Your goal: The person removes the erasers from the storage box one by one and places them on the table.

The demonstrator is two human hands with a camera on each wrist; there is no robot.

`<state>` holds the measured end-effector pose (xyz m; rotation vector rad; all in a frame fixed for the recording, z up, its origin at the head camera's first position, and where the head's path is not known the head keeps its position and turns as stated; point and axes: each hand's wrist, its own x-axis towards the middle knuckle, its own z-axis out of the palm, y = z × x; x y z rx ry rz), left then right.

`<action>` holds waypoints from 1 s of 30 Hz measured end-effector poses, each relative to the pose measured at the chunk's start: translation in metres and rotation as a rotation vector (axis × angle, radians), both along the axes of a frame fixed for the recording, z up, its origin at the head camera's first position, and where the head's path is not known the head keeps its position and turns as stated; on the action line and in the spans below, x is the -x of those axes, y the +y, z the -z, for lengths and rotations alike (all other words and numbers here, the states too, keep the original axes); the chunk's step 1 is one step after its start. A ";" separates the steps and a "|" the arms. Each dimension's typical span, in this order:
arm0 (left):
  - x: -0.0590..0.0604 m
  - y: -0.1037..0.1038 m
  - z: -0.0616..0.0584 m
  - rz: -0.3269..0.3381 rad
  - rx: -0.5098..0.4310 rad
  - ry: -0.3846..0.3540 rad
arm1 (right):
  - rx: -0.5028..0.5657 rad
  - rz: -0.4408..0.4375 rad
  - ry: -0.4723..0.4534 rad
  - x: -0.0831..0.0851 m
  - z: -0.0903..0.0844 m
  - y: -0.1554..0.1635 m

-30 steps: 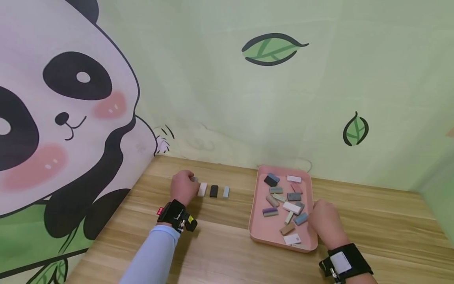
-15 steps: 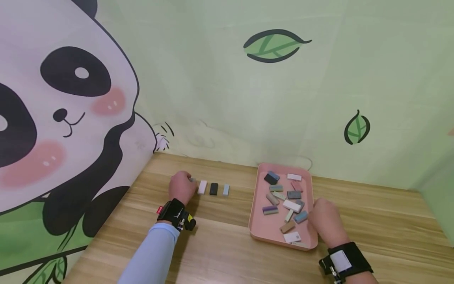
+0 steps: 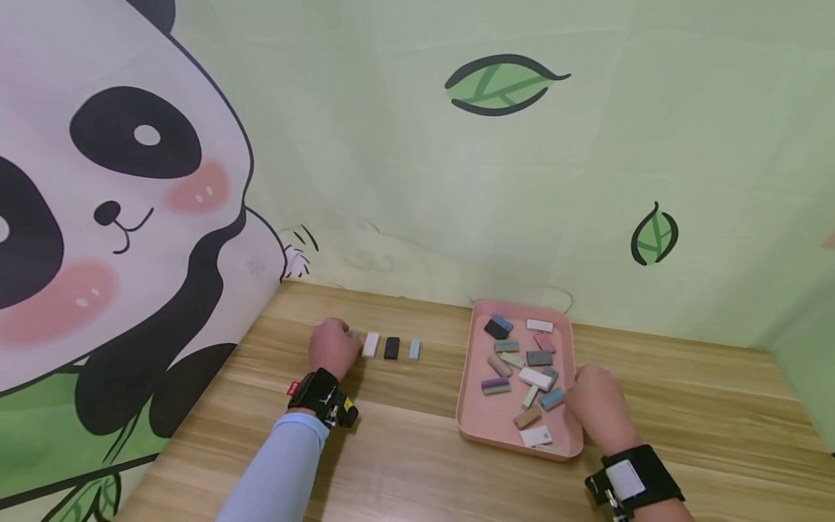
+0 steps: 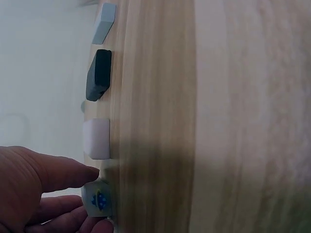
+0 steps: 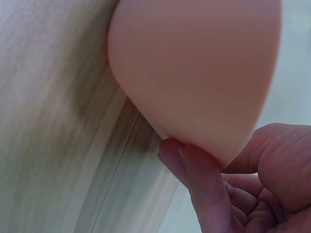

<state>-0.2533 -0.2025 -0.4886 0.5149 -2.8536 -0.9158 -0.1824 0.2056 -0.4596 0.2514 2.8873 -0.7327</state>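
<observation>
Between thumb and fingers my left hand (image 3: 333,349) pinches a pale eraser (image 4: 97,199) with a blue and yellow print, standing at the left end of a row on the table. Beside it in the row are a white eraser (image 3: 371,345), a black eraser (image 3: 391,348) and a light blue eraser (image 3: 414,349). My right hand (image 3: 599,406) grips the right wall of the pink tray (image 3: 472,424); the right wrist view has the thumb and fingers pinching the tray wall (image 5: 194,73). Several erasers of mixed colours lie loose inside the tray.
The wooden table (image 3: 398,449) meets a pale green wall cloth (image 3: 391,181) printed with a panda and leaves, just behind the row and the tray. Bare wood lies between the row and the tray.
My left hand stays at the left end of the row with the eraser, shifting only slightly. The right hand and the tray hold their place; the head view tilts a little.
</observation>
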 end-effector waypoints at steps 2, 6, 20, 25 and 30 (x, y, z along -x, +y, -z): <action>0.000 0.000 0.000 0.004 0.007 -0.003 | 0.005 0.003 -0.003 0.000 0.000 0.000; -0.001 0.001 -0.001 0.011 0.030 -0.001 | 0.003 0.002 -0.003 0.000 0.000 0.000; -0.012 0.048 -0.032 0.127 0.135 0.148 | 0.019 0.004 -0.010 0.001 0.002 0.002; -0.019 0.075 -0.044 0.218 0.133 0.199 | 0.015 -0.002 -0.004 0.000 0.001 0.002; -0.028 0.105 -0.053 0.334 0.156 0.249 | 0.010 -0.002 -0.008 0.000 0.001 0.002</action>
